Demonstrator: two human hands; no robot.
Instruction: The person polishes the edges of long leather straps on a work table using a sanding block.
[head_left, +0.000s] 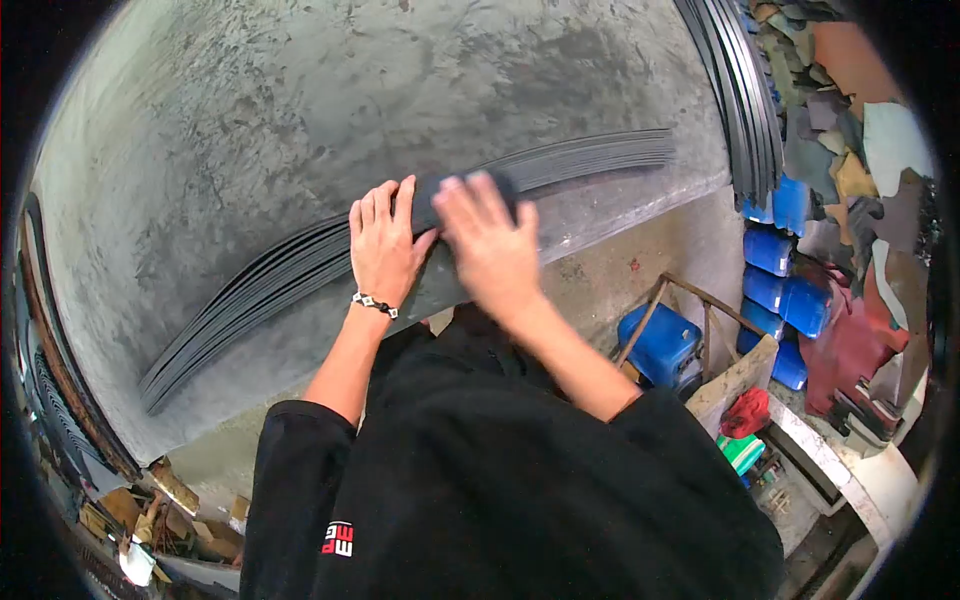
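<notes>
A bundle of long dark leather-like strips [250, 285] lies fanned in a shallow arc across a grey, smudged worktable [400, 90]. My left hand [382, 235], with a braided bracelet at the wrist, rests on the middle of the bundle, fingers stretched out and pressing down. Just to its right, my right hand [490, 235] is smeared by motion. Under its fingers and palm shows a dark pad [508, 188] against the strips, its kind hidden by the hand. The strips' right ends [650, 148] lie loose near the table's right side.
More black strips [740, 100] hang over the table's right edge. Blue containers [790, 300] and a blue drum [660, 345] by a rusty metal frame [710, 295] stand right. Leather scraps [860, 60] pile up beyond. A red cloth [745, 413] lies on a lower bench.
</notes>
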